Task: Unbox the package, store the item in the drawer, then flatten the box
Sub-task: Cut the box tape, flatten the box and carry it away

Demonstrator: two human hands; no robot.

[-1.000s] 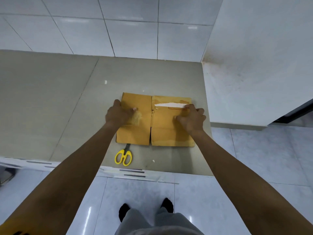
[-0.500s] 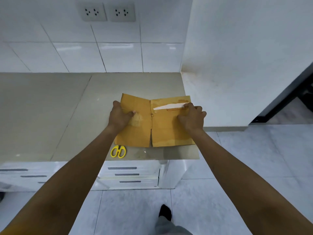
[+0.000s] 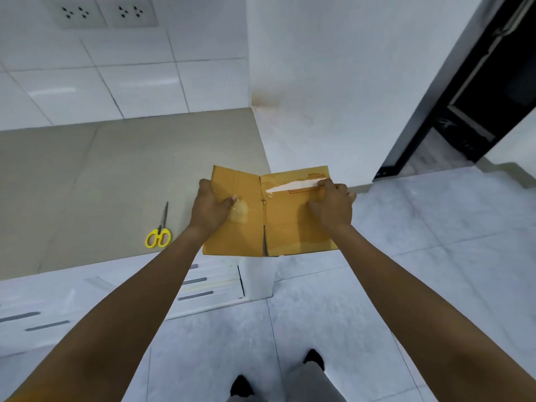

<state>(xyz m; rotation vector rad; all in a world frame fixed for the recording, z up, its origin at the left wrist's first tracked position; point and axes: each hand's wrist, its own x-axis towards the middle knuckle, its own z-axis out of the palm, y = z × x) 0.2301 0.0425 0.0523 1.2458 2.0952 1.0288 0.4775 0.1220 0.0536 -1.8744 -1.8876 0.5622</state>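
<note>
The brown cardboard box (image 3: 287,227) is pressed flat into two panels bent slightly along a centre crease, with a torn white strip near its top right. It is held in the air past the right end of the counter (image 3: 87,181). My left hand (image 3: 213,207) grips the left panel, thumb on top. My right hand (image 3: 332,203) grips the right panel near its upper right edge. The white drawers (image 3: 203,285) under the counter look closed. The unboxed item is not visible.
Yellow-handled scissors (image 3: 159,232) lie on the counter near its front edge, left of the box. A white wall rises at the right end of the counter. A dark doorway (image 3: 475,97) stands at the far right. My feet are on the tiled floor (image 3: 406,256).
The flattened box has come up off the counter and moved right, past the counter's end, in both hands. The view has swung right; the scissors stay on the counter.
</note>
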